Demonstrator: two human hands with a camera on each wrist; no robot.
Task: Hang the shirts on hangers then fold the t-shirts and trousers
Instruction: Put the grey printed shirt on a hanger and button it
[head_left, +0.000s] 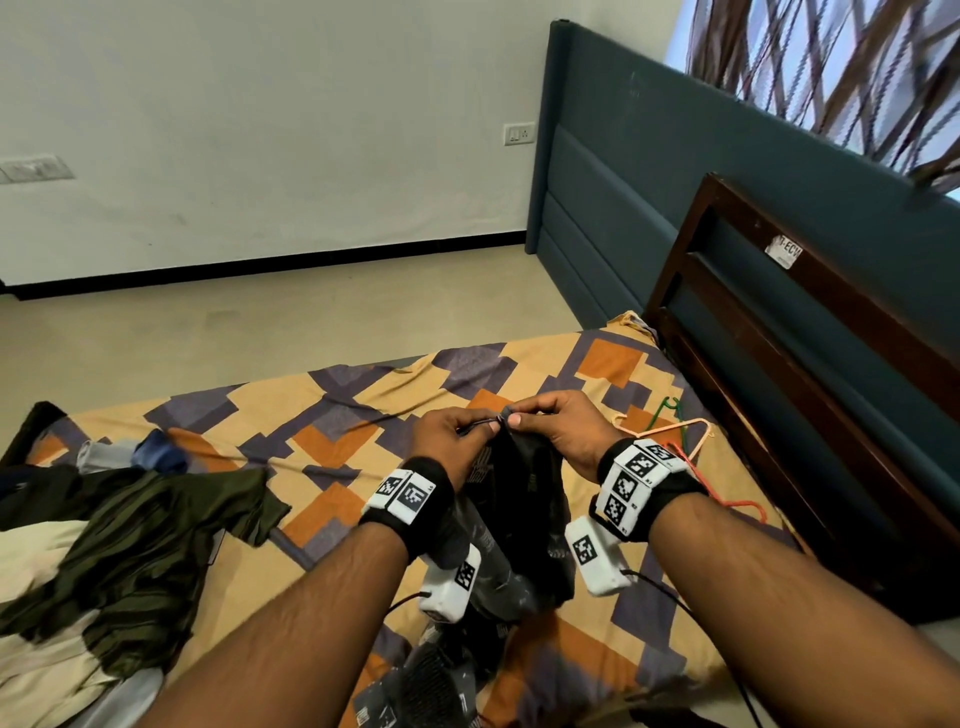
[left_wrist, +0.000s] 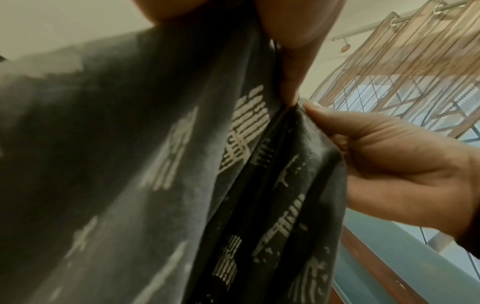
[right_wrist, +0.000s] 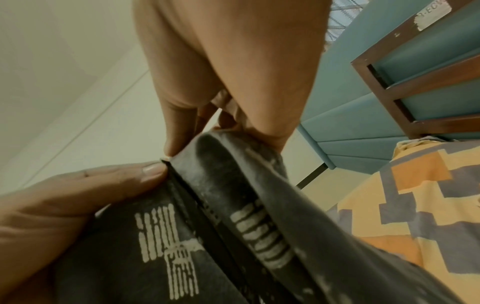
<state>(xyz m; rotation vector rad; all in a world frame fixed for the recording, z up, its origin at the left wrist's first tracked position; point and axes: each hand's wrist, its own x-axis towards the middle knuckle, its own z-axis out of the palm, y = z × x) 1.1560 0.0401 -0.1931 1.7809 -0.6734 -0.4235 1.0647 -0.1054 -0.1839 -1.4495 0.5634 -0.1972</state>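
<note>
Both hands are pinching the black printed shirt (head_left: 511, 499) at frame centre: left hand (head_left: 452, 434) and right hand (head_left: 563, 423) each gripping its top edge, fabric hanging over the bed (head_left: 363, 415). Patchwork bedsheet is lying rumpled. Olive garment (head_left: 140, 551) lower left; hangers (head_left: 675, 431) right, beside the wooden headboard (head_left: 779, 322). Teal wall panel (head_left: 623, 171), curtain (head_left: 831, 67) upper right.
</note>
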